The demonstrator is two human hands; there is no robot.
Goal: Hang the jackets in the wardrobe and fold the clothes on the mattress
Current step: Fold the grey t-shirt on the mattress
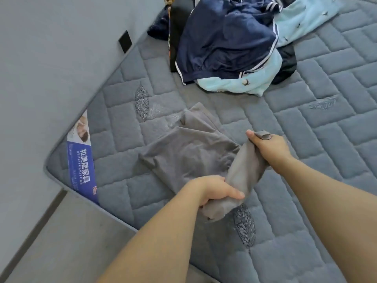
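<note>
A grey garment (187, 148) lies partly spread on the quilted grey mattress (306, 139), its near edge gathered into a roll. My left hand (214, 190) grips the lower end of that roll, and my right hand (269, 146) pinches the upper end, with a corner of cloth poking out above the fingers. Farther back lies a heap of clothes: a navy jacket with white stripes (224, 37) on top of a light blue printed garment (244, 84), with dark pieces underneath.
The mattress corner at the left carries a blue label (81, 164). A grey wall (51, 68) with a black switch plate (124, 41) runs along the left. The floor (61, 242) shows at the bottom left.
</note>
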